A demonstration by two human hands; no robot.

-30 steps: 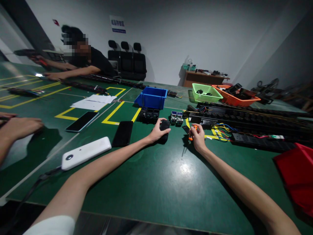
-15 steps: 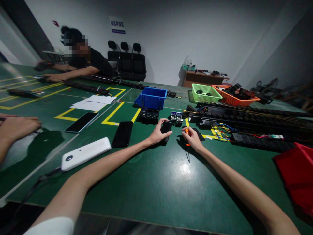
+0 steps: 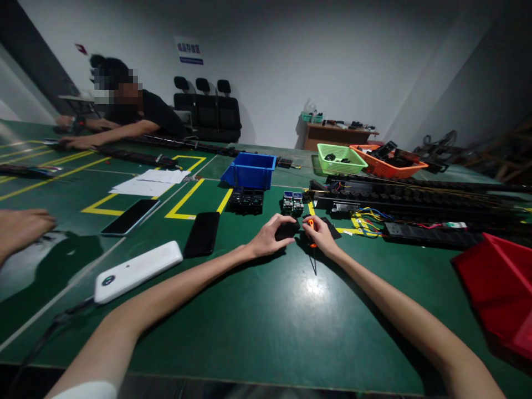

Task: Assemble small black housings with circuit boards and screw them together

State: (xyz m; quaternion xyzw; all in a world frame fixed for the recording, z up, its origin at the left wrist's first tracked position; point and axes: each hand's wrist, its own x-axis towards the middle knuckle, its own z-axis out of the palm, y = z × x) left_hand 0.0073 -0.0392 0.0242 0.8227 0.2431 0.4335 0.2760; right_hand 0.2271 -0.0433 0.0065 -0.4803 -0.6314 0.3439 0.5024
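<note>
My left hand (image 3: 270,237) is closed around a small flat black part (image 3: 287,230), thumb on the near side and fingers on the far side. Close to its right, my right hand (image 3: 321,235) grips a screwdriver (image 3: 311,226) with an orange handle; the thin dark shaft slants down toward me. Its fingertips sit beside the black part; whether they touch it I cannot tell. A dark flat piece (image 3: 332,228) lies partly behind the right hand. Just beyond the hands stand two small modules (image 3: 292,203) with blue tops, and left of them a row of black modules (image 3: 246,201).
A blue bin (image 3: 251,172) stands behind the modules. Phones (image 3: 202,235) and a white power bank (image 3: 139,270) lie left. Long black assemblies (image 3: 390,198) with wires, a green basket (image 3: 341,160), an orange basket (image 3: 386,163) and a red bin (image 3: 499,293) are right. Another person's hand (image 3: 25,230) rests far left.
The black part in my left hand has tipped from upright to flatter. My right hand still holds the screwdriver. The whole view has shifted slightly.
</note>
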